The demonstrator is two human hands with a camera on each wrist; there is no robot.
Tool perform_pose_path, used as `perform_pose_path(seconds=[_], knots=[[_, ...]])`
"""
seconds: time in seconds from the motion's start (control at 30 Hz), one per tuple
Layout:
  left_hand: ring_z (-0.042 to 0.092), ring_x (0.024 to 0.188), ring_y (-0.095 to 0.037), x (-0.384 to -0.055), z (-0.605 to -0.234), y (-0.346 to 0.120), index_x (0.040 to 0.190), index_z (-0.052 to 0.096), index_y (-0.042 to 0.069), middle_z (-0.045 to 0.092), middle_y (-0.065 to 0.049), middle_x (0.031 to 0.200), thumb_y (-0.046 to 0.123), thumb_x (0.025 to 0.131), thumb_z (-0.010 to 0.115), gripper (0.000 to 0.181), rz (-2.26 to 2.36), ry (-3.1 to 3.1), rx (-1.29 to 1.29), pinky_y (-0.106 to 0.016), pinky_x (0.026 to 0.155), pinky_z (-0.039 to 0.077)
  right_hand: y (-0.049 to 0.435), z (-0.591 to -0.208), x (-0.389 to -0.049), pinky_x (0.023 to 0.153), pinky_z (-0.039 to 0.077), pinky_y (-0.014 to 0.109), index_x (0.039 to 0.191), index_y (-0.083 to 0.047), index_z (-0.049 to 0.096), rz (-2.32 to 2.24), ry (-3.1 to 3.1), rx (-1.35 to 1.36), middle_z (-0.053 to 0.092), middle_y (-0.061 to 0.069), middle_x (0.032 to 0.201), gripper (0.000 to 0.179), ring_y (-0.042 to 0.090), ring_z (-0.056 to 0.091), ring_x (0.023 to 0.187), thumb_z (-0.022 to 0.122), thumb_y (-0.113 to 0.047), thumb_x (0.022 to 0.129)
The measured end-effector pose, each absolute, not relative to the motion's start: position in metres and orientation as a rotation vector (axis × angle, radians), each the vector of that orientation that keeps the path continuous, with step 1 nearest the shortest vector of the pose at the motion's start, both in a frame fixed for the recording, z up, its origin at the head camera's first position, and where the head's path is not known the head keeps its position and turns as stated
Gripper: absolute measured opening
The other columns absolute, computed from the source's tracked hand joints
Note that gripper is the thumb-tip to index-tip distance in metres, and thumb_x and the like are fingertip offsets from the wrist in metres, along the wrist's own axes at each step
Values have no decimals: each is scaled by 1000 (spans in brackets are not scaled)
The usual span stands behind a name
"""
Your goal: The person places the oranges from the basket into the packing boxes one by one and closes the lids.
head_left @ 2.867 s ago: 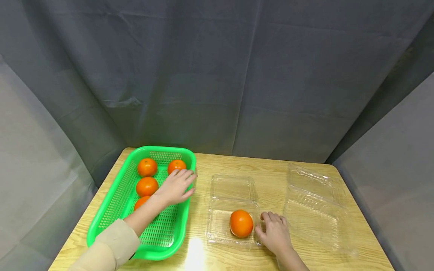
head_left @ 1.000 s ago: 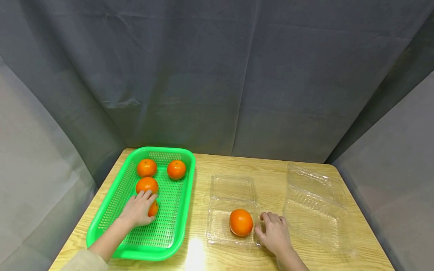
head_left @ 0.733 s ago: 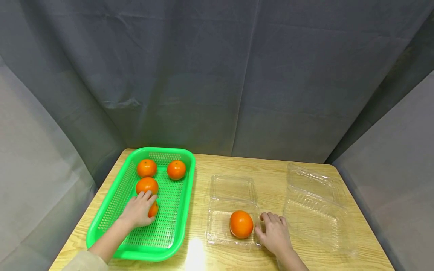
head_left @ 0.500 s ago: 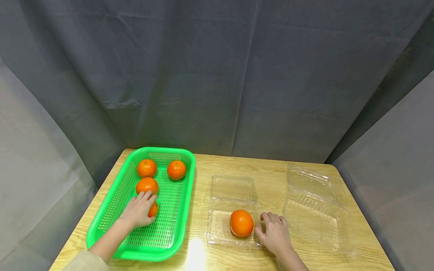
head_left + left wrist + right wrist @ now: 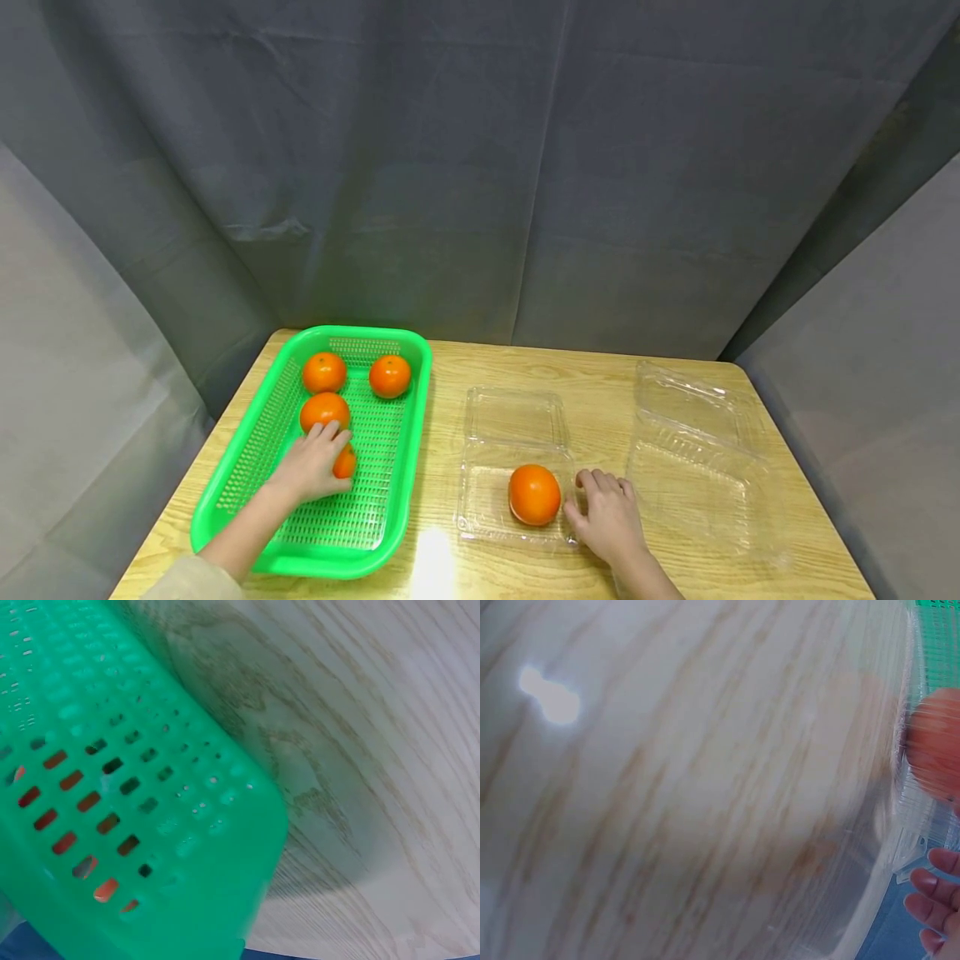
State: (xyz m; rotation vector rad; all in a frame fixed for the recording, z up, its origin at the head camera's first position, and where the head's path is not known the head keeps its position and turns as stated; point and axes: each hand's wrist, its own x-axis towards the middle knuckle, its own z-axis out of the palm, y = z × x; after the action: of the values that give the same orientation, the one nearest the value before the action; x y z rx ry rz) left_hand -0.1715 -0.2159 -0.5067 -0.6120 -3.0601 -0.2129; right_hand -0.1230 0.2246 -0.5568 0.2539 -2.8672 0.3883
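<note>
In the head view my left hand (image 5: 313,467) is inside the green basket (image 5: 416,467), fingers curled over the nearest orange (image 5: 344,463), which the hand partly hides. Three more oranges sit behind it, one (image 5: 326,412) right at the fingertips. The left wrist view shows mainly the basket's perforated wall (image 5: 187,847), with bits of orange through the holes. My right hand (image 5: 609,512) rests at the right edge of a clear plastic clamshell box (image 5: 480,500), fingers loosely bent and holding nothing. One orange (image 5: 534,495) sits in that box, whose lid is folded back.
A second, larger clear clamshell box (image 5: 697,483) lies unfolded at the right of the wooden table (image 5: 585,375). Grey curtains (image 5: 450,208) enclose the table at the back and both sides.
My left hand has moved from the back right orange to the nearest one and now grips it; hand and orange have just shifted slightly right. The right hand has stayed put.
</note>
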Motion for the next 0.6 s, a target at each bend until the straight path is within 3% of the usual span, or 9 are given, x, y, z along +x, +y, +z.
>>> perform_pose_path(seconds=[0.33,0.6], knots=[[41,116,-46,-175,-495,-203,122,52,1,46,-23,126,35,64,69,70,-314,-3056,-579,-62,86,38,225,-558,-123,82,37,48,84,-14,56,385,-2825,276,57,0,81,19,23,55,81,64,-27,74],[46,106,-37,-179,-483,-192,118,55,1,50,-18,118,35,62,66,66,-355,-2944,-573,-55,80,43,225,-559,-124,84,36,48,85,-14,56,389,-2834,266,57,1,82,20,23,55,82,64,-28,74]])
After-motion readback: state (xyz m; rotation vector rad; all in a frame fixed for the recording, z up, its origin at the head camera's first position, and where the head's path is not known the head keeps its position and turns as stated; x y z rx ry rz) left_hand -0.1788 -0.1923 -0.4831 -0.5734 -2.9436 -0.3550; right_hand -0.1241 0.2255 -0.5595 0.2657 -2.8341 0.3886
